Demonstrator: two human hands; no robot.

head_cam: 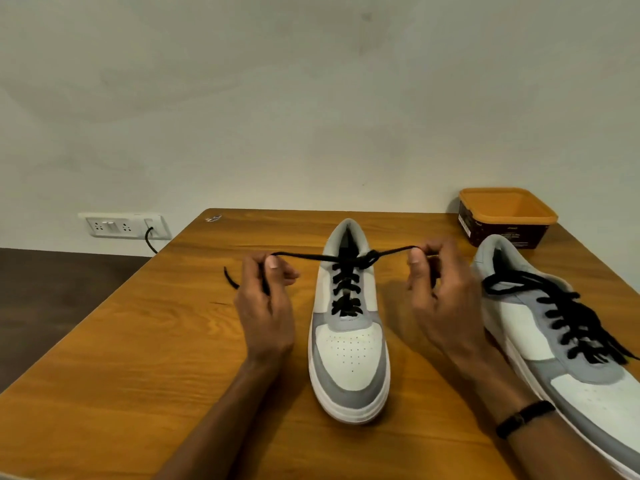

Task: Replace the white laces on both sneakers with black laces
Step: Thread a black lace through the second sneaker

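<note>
On the wooden desk (138,358), the left hand (266,299) and right hand (440,292) each pinch an end of the black lace (346,282) knotted atop the upright white-and-grey centre sneaker (349,344), beside a second black-laced sneaker (554,341).

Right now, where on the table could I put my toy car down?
The big bare patch of table left of the left hand is best. A smaller strip lies behind the middle sneaker, toward the wall. It's crowded on the right: the right hand, the second sneaker and the orange tub sit close together.
</note>
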